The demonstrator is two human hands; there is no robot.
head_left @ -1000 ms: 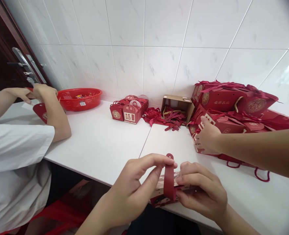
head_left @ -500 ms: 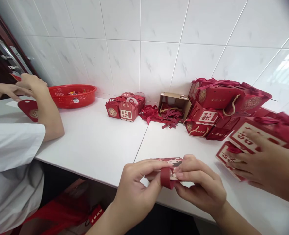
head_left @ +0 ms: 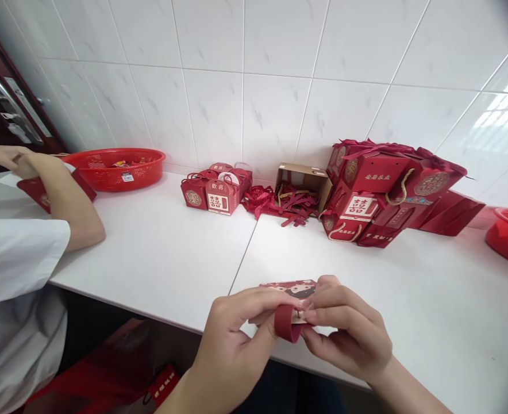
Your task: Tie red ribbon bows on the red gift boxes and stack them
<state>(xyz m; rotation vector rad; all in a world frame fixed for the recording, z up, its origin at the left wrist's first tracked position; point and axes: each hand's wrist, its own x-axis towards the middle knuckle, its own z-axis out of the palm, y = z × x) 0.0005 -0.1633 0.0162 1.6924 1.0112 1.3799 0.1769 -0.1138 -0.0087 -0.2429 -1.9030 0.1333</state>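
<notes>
The left hand (head_left: 245, 333) grips a red strap (head_left: 283, 325), bent into a loop, between thumb and fingers. The right hand (head_left: 353, 330) pinches the pale edge of a printed gift box (head_left: 295, 287) beside that loop; the exact contact is partly hidden by the fingers. The box is between the hands, at the near edge of the counter (head_left: 159, 247); whether it rests on the surface cannot be determined. Caution: releasing the left grip could let the strap spring open, since it is held in a tight curve. Excess bending could crease the strap; pulling it sideways could tear the box edge, if the board is thin. Loss of the right pinch could let the box twist or drop off the near edge. Loose red strips (head_left: 295, 204) lie beside an open cardboard carton (head_left: 326, 195), well clear of both hands.
</notes>
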